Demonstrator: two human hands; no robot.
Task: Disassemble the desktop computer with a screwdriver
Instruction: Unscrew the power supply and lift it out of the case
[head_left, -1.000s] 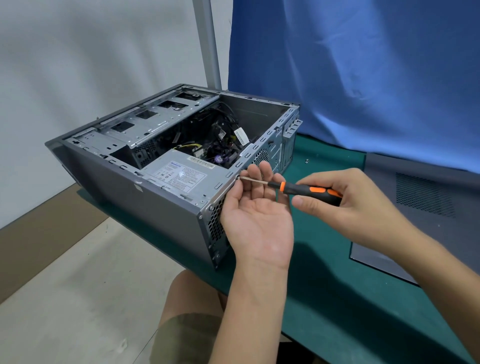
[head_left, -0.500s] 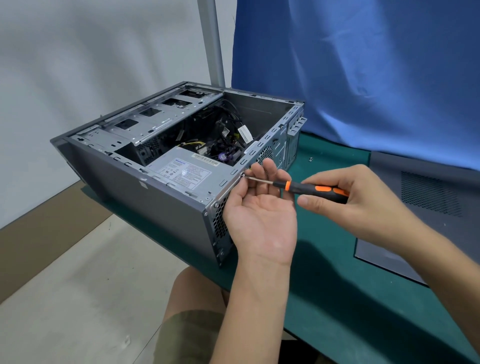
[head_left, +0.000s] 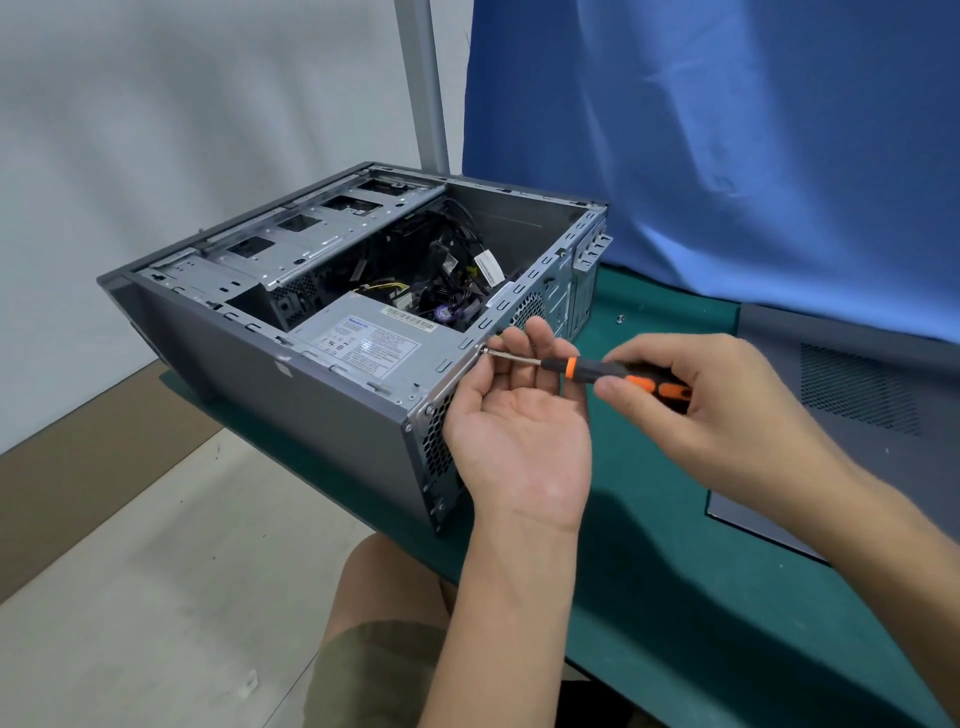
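Observation:
A grey desktop computer case (head_left: 311, 415) lies on its side on the green table (head_left: 675, 597), with its side open and the power supply (head_left: 374, 348) and cables showing. My right hand (head_left: 727, 415) grips the black and orange handle of the screwdriver (head_left: 597, 370). Its tip sits against a screw at the top edge of the case's rear panel. My left hand (head_left: 519, 441) is palm up under the shaft. Its fingers stand behind the shaft against the rear panel and its thumb is beside the tip.
The removed grey side panel (head_left: 857, 415) lies flat on the table at the right. A small loose screw (head_left: 619, 319) rests behind the case. A blue cloth (head_left: 727, 156) hangs at the back, beside a metal pole (head_left: 423, 78). My knee (head_left: 384, 597) is below the table edge.
Both hands and the screwdriver stay at the same screw on the rear panel. Only the view has shifted a little.

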